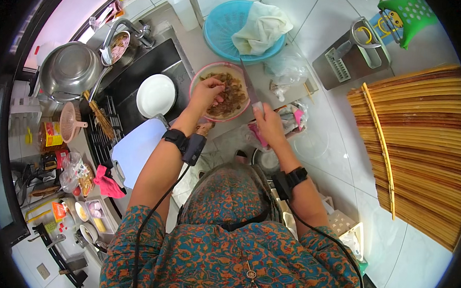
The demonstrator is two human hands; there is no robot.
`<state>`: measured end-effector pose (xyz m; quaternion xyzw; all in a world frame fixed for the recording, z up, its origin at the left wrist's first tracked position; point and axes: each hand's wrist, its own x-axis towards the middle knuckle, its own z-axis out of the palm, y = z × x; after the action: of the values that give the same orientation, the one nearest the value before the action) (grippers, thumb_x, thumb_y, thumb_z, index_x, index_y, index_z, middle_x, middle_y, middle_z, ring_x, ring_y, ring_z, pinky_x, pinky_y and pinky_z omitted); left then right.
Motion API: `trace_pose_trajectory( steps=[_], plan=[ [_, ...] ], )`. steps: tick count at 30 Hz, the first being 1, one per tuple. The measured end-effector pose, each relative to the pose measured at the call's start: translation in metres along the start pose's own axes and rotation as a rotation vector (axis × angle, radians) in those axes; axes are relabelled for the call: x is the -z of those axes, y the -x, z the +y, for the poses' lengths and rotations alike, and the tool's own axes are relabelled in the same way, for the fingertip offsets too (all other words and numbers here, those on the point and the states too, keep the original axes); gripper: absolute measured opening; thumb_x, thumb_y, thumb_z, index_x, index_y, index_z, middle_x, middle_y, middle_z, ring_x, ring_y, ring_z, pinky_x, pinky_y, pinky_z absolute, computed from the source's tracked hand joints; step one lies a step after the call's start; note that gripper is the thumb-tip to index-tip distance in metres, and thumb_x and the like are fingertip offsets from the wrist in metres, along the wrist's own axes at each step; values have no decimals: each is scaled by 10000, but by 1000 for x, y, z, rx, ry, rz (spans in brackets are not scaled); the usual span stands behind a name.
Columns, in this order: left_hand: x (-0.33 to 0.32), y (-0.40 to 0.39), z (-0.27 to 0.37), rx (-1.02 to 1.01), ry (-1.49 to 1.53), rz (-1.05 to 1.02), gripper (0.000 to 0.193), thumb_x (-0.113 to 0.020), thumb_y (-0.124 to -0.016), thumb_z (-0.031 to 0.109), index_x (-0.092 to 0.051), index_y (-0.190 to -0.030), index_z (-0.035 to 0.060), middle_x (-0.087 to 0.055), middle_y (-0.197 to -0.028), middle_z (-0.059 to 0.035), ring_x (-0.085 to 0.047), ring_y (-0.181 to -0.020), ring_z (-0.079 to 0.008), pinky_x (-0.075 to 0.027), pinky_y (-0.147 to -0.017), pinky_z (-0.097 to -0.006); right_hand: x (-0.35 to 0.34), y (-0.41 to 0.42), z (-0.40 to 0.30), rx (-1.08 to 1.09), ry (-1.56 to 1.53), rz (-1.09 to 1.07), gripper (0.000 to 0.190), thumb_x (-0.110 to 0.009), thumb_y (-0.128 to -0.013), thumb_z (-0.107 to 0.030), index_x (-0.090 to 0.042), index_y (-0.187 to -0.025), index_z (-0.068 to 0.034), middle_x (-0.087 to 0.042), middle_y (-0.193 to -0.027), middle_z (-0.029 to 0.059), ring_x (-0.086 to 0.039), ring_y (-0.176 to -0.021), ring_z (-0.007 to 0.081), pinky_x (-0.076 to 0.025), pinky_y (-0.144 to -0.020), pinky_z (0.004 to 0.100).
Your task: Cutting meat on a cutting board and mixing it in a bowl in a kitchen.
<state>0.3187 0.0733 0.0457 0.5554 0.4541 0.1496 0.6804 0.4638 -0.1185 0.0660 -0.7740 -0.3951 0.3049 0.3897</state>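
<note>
A pink-rimmed bowl (192, 81) holds brown shredded food (233, 95) in liquid. Over the bowl's left part is my left hand (209, 94), fingers curled and tips close together; whether a bit of food is between them is too small to tell. My right hand (269, 125) grips the pale handle of a kitchen knife (248, 80) just right of the bowl. The blade points away from me along the bowl's right rim, its tip near a blue plastic basket (217, 30). A white cloth (262, 28) lies over that basket's right side.
Left of the bowl, a white dish (156, 95) sits in the dark sink (168, 56) under a faucet (123, 23). A pale blue cutting board (138, 151) is beside my left forearm. Clear plastic bags (287, 68) lie right of the basket. A slatted mat (417, 154) hangs at right.
</note>
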Motion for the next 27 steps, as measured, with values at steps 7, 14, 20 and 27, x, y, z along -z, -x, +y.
trace_pose_trajectory(
  steps=[7, 14, 20, 27],
  plan=[
    [1, 8, 1, -115, -188, 58, 199, -617, -821, 114, -598, -967, -20, -653, -835, -60, -592, -508, -121, -436, -409, -240, -11, -1, -10, 73, 51, 22, 341, -503, -923, -334, -514, -929, 6, -588, -690, 228, -588, -696, 421, -442, -630, 459],
    [17, 21, -20, -409, -1014, 208, 386, -668, -742, 101, -605, -1122, 118, -581, -1151, -173, -592, -981, -322, -501, -796, -431, -12, 3, -28, -56, 3, -47, 349, -501, -931, -354, -529, -936, -6, -599, -662, 183, -615, -649, 353, -452, -619, 436],
    [-3, 19, -27, -446, -1256, 167, 439, -582, -756, 37, -609, -1168, 185, -419, -1343, -155, -473, -1171, -367, -471, -919, -422, -17, 12, -30, -14, 32, 1, 354, -506, -936, -368, -526, -908, -16, -590, -618, 149, -622, -579, 284, -459, -564, 394],
    [-4, -12, -16, -387, -941, 224, 268, -607, -782, 52, -667, -1041, 87, -617, -1003, -168, -613, -963, -330, -488, -811, -409, -20, 14, -11, -99, -32, -34, 355, -503, -938, -365, -520, -893, -14, -596, -624, 160, -619, -589, 307, -457, -569, 410]
  ],
)
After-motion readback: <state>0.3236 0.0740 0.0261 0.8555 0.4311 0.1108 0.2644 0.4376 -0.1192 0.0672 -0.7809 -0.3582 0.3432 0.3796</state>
